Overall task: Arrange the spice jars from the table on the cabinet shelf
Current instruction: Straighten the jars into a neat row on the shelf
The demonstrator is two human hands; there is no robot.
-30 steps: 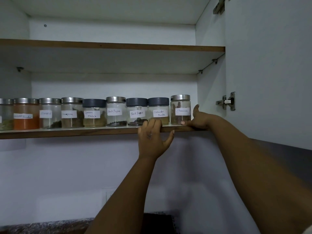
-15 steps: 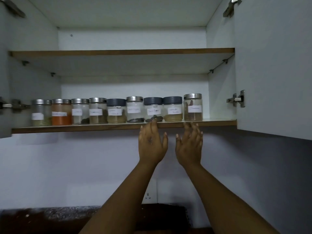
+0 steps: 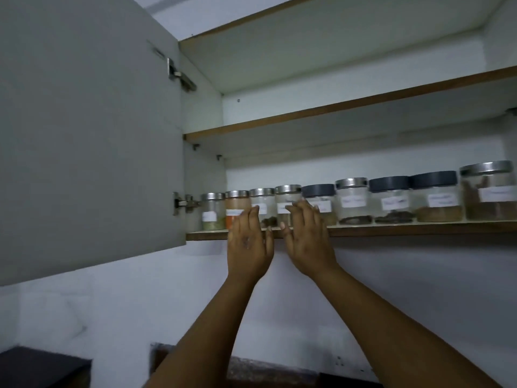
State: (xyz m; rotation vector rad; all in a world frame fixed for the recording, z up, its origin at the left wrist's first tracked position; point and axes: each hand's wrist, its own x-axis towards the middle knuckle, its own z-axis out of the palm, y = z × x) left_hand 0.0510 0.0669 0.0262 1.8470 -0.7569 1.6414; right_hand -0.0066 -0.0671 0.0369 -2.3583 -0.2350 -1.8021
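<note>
Several labelled spice jars stand in one row on the lower cabinet shelf (image 3: 405,228), from a green-filled jar (image 3: 213,210) at the left end to a tall steel-lidded jar (image 3: 488,190) at the right. Some lids are steel, some dark grey (image 3: 390,184). My left hand (image 3: 249,245) is raised flat, fingers straight, in front of the orange-filled jar (image 3: 237,202). Beside it my right hand (image 3: 306,236) is also flat, its fingertips in front of the jars fourth and fifth from the left. Neither hand holds anything.
The left cabinet door (image 3: 84,130) hangs open, close to my left hand. An upper shelf (image 3: 349,103) sits above the jars. A white wall runs below the cabinet, with a dark counter (image 3: 265,371) at the bottom.
My view and both hands have shifted left along the shelf, from the right-hand jars to the left end of the row. The left door has come into view.
</note>
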